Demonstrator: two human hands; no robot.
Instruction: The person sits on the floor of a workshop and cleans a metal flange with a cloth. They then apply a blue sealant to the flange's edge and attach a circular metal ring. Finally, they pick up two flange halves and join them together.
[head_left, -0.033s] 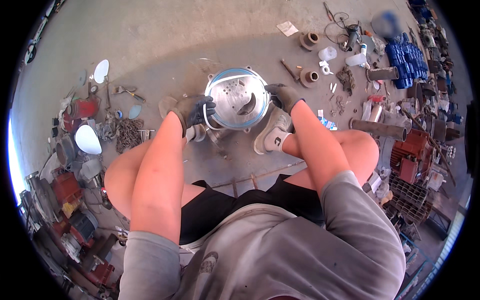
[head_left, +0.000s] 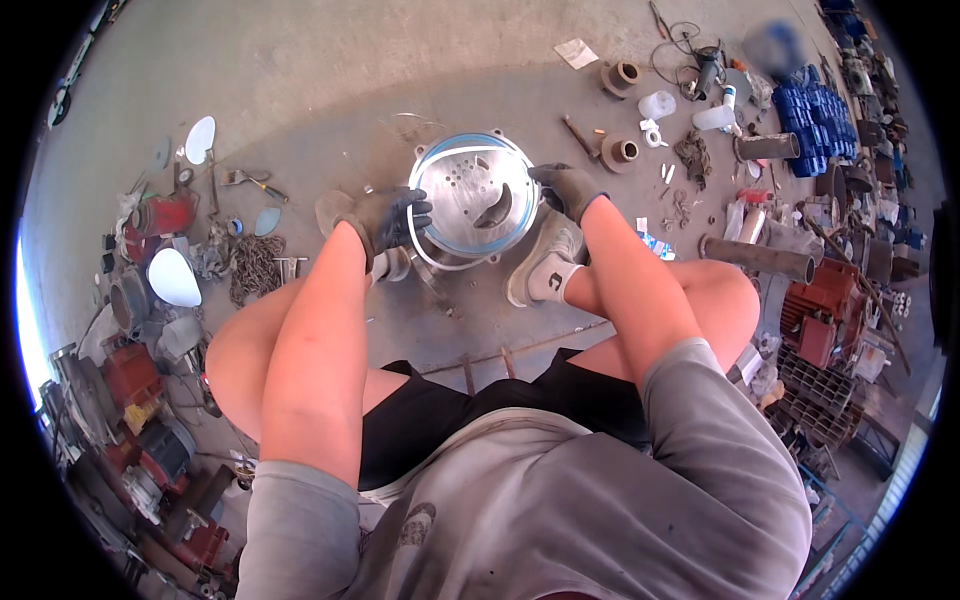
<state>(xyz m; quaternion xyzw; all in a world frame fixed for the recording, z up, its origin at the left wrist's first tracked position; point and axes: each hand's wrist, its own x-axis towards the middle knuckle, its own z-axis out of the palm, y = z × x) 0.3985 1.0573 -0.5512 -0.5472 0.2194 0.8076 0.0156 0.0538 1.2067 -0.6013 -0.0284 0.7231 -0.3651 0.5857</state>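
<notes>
- Our gloved left hand (head_left: 388, 220) grips the left rim of the round metal housing (head_left: 474, 200), fingers curled over its edge.
- Our gloved right hand (head_left: 566, 188) clasps the right rim, so the housing sits between both hands, on the floor (head_left: 330, 80) by our shoe (head_left: 545, 262).
- We should press evenly on both sides, keeping the pale ring (head_left: 432, 262) seated around the rim.

a grey concrete floor (head_left: 330, 70) is seen, on which a round metal housing (head_left: 475, 195) is set. a chain (head_left: 255, 268), pipes (head_left: 757, 258) and scattered tools are strewn around it.
</notes>
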